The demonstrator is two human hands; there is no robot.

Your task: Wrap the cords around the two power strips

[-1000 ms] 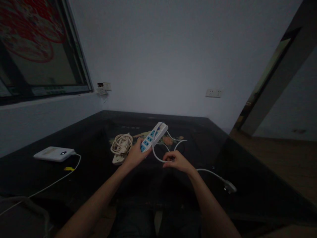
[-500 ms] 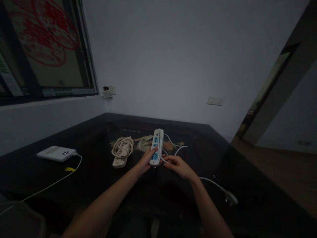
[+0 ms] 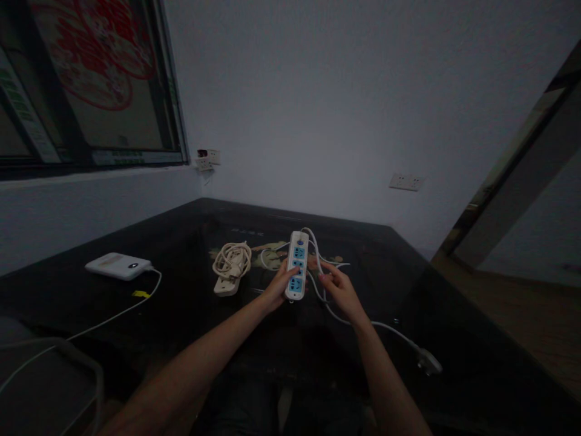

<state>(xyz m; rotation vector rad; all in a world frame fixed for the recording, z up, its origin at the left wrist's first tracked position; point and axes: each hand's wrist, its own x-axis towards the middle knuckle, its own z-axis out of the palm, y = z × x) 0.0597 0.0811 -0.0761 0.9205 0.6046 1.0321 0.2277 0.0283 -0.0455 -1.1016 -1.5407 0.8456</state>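
Observation:
My left hand is wrapped round the lower end of a white power strip, thumb on its face. The strip has blue socket panels and is tilted up above the dark tabletop. From its far end a white power cord loops over to the right. My right hand pinches that cord between thumb and fingers, just right of the strip. The cord's other stretch runs along the table to a plug at the right. Loops of cord also lie behind the strip.
A second power strip, its beige cord coiled on top, lies left of my hands. Farther left sit a white power bank with a cable and a yellow scrap. Wall sockets are on the wall behind.
The cord that lay along the strip's face is now drawn off to its right. My right hand has moved slightly up and right with it; the view has shifted a little.

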